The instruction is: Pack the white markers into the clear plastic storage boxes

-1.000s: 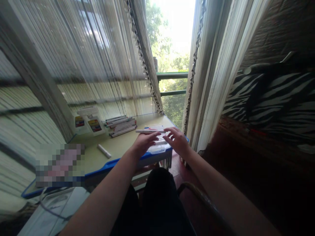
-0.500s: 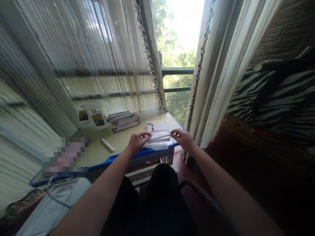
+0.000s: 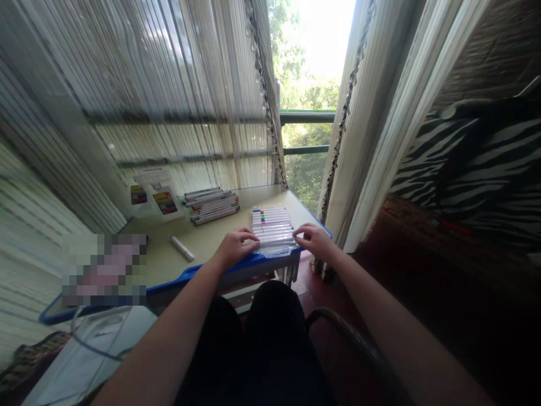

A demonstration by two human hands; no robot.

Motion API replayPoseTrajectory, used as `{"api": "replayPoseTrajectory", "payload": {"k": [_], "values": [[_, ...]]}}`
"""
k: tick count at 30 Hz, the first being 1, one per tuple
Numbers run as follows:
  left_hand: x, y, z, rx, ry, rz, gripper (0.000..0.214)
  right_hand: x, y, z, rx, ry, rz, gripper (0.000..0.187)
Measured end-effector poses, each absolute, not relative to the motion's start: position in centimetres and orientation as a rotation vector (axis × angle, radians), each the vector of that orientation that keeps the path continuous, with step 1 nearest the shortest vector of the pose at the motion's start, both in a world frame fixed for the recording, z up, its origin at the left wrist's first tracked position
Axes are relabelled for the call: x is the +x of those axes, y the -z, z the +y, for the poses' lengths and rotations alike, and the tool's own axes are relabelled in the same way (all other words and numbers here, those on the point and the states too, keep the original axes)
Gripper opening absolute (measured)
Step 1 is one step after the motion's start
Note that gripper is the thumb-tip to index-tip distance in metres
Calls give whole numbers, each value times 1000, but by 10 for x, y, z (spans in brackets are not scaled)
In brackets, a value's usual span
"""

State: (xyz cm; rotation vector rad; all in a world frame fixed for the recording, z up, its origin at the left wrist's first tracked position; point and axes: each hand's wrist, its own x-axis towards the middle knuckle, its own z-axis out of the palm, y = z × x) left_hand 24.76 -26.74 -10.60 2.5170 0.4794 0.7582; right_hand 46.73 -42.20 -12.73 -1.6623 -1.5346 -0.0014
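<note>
A row of white markers [image 3: 273, 220] lies side by side in a clear plastic case [image 3: 274, 252] by the front edge of the desk. Some show coloured ends in blue, red, green and purple. My left hand [image 3: 239, 247] has thumb and fingertips closed at the left end of a marker [image 3: 276, 238] low in the row. At its right end, my right hand [image 3: 315, 239] pinches with thumb and forefinger. The fingertips partly cover the marker's ends.
Several markers [image 3: 215, 207] are piled at the back of the desk [image 3: 147, 256]. One single marker [image 3: 182, 248] lies left of my left hand. A clear package with labels [image 3: 154, 194] stands at the back left, by the curtain [image 3: 203, 135]. A blurred pinkish item [image 3: 112, 268] lies at the left.
Both hands have come slightly down toward the near side of the case, and the marker between them now lies lower, along the row. The view has shifted a little.
</note>
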Motion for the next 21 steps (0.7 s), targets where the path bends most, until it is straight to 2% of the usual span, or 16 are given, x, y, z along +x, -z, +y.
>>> {"api": "replayPoseTrajectory", "payload": {"k": [10, 21], "values": [[246, 107, -268, 2577, -840, 451, 26, 466, 129, -424, -1565, -63, -1548, 16], [246, 106, -270, 2583, -774, 428, 28, 467, 135, -423, -1545, -107, -1533, 19]]}}
